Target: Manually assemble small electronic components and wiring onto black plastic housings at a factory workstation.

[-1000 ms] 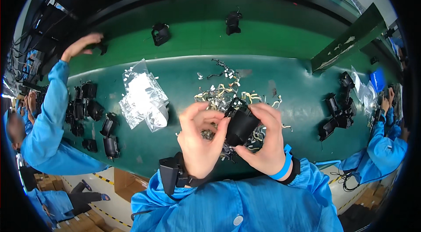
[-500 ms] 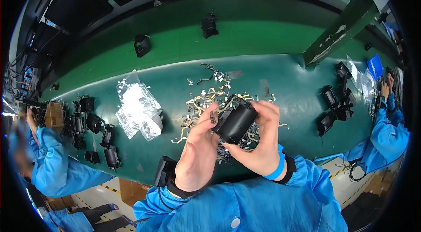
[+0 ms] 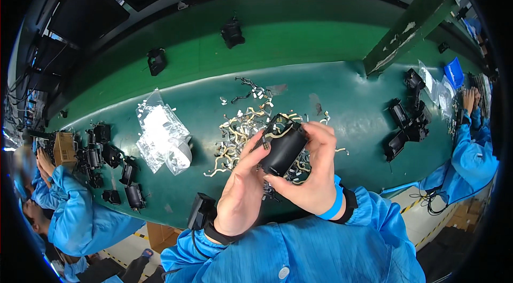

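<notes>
My right hand (image 3: 315, 176) grips a black plastic housing (image 3: 286, 150) with a rounded, half-cylinder side, thumb below and fingers over its upper right edge. The housing is tilted, its open end toward the upper left. My left hand (image 3: 240, 192) is at its left side, fingertips pinching the small dark connector (image 3: 266, 145) of a short flat cable. A pale strip of that cable (image 3: 277, 134) runs along the housing's end. Beneath the hands lies a loose heap of cream and black cables (image 3: 235, 136), partly hidden by the housing.
A clear plastic bag (image 3: 163, 136) with white pieces lies left of the heap. Black housings cluster on the left (image 3: 96, 154) and right (image 3: 406, 122). Two black parts (image 3: 232, 33) sit farther back. A green post (image 3: 403, 32) rises at right. Co-workers in blue sleeves (image 3: 85, 208) sit either side.
The housing has turned slightly in my right hand, and the pale cable strip now shows across its end. My left fingertips have shifted closer over it. The whole view has moved a little.
</notes>
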